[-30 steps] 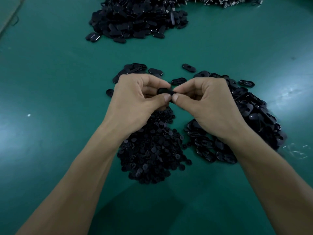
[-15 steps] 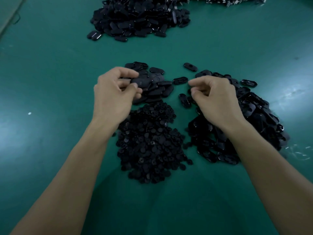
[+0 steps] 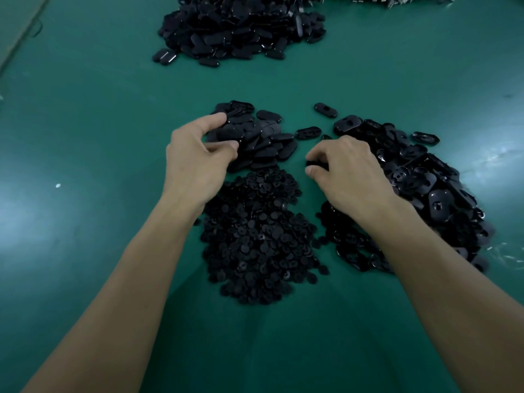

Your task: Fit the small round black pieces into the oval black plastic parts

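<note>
Plausibly, with the right hand pinching an oval part at the left edge of the right heap and the left hand curled over the far oval stack, its grip impossible to tell, a nudge could spill ovals into the round pieces just nearer.

Green table carrying separate heaps of small black plastic pieces.

The green table bears a heap of small round black pieces just below the left hand, with a low stack of closed oval parts at that hand's fingertips. A wider heap of open oval parts spreads under and to the right of the right hand. Two loose ovals lie just beyond the right hand. A large far heap sits well beyond both hands. A white speck lies well left of the left hand.
</note>
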Available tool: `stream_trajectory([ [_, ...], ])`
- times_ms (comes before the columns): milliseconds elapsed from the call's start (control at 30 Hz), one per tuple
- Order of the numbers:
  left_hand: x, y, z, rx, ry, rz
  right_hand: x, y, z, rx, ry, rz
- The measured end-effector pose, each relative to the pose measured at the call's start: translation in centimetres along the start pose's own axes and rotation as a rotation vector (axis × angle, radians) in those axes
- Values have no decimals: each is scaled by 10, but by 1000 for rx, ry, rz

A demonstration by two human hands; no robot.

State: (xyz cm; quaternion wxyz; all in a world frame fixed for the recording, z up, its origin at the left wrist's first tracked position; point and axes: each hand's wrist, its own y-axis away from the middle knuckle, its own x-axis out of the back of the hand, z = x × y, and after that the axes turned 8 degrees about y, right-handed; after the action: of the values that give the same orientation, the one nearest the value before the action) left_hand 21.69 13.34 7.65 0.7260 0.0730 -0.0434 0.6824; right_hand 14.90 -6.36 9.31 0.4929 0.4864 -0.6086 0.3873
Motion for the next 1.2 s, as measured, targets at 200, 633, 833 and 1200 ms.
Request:
stream_trajectory([
  [200, -4, 9, 15, -73, 33, -48, 0, -1, 2, -38, 1, 143],
  [633, -19, 34, 37, -29, 72, -479, 20, 18, -2, 40, -1189, 23],
  [833, -19, 33, 38, -66, 96, -404, 22, 23, -3, 13, -1253, 13],
  [1200, -18, 33, 41, -150, 88, -330, 18, 23, -3, 18, -1105, 73],
])
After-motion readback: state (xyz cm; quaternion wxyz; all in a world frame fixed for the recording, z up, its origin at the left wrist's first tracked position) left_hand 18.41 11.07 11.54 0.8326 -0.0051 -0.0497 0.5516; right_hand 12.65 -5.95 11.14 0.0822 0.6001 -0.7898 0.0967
